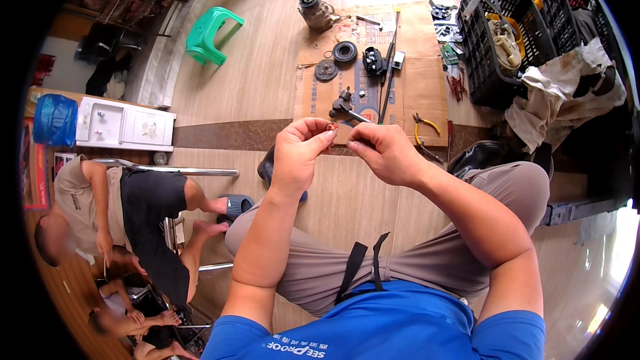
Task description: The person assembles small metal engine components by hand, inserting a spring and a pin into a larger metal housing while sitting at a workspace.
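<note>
My left hand [300, 150] is raised over the near edge of a flattened cardboard sheet [417, 87]. Thumb and forefinger pinch a small loop of thin red wire [333, 127]. Just to its right, my right hand [389, 153] is closed with thumb against forefinger; whatever sits in that pinch is too small to make out. Beyond the hands, a hammer-like metal tool [343, 103] lies on the cardboard. Yellow-handled pliers [419, 131] rest to the right, near my right hand.
Farther out on the cardboard are a motor-like part [316, 13], a black ring [345, 52], a toothed disc [326, 71] and a black block [375, 61]. Black crates [493, 47] stand right, a green stool [212, 35] left. Two people sit at left.
</note>
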Action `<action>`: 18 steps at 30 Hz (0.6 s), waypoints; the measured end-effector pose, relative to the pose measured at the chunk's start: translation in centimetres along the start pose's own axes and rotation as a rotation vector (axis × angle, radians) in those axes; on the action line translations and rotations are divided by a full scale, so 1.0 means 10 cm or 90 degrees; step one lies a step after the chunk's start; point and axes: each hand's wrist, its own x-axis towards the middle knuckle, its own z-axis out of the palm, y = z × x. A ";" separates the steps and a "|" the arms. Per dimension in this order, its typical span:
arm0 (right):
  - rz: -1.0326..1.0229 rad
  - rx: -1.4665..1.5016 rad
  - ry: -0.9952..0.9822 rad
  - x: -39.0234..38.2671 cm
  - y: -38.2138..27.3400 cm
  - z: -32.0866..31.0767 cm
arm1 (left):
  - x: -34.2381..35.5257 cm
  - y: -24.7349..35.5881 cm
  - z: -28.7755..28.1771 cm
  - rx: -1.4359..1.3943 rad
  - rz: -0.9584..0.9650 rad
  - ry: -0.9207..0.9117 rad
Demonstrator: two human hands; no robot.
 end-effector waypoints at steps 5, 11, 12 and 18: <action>-0.022 -0.022 -0.026 0.02 -0.16 -0.12 | -0.02 0.00 0.05 0.110 0.011 0.014; -0.025 -0.033 0.036 0.10 -0.14 -0.20 | -0.06 -0.01 0.07 0.229 -0.053 -0.105; -0.024 -0.034 0.038 0.11 -0.11 -0.21 | -0.08 0.02 0.09 0.229 -0.053 -0.108; 0.036 -0.009 0.065 0.12 0.05 -0.22 | -0.09 0.07 0.09 0.143 -0.092 -0.203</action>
